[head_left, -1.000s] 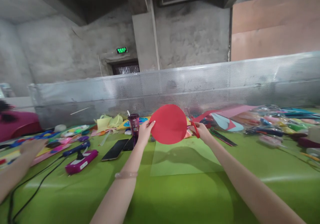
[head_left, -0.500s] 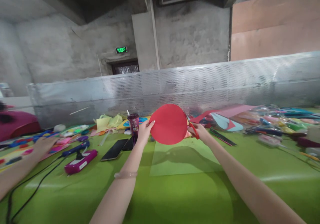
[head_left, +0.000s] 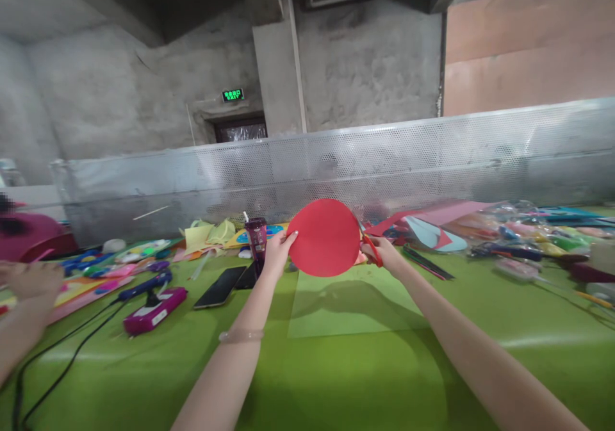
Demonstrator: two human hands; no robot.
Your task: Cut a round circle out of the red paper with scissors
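Note:
A round piece of red paper [head_left: 324,237] is held up above the table. My left hand [head_left: 280,252] pinches its left edge, thumb on the near face. At its right edge, my right hand [head_left: 385,252] is closed around the red handles of a pair of scissors [head_left: 373,250]. The scissor blades lie along the paper's right rim, partly hidden, so I cannot tell how far apart they are. Beneath the disc, a light green sheet [head_left: 350,312] lies on the green table [head_left: 365,380], with a shadow across it.
Left of my arm are a dark phone [head_left: 220,287], a lidded cup with a straw [head_left: 257,239], a magenta power strip [head_left: 154,311] and a blue glue gun [head_left: 147,285]. Another person's hand [head_left: 33,284] is at far left. Coloured paper and bagged supplies [head_left: 538,239] fill the back right.
My hands, the red disc and the scissors stay nearly in the same place. The other person's hand at the far left has moved further left, away from the craft pieces.

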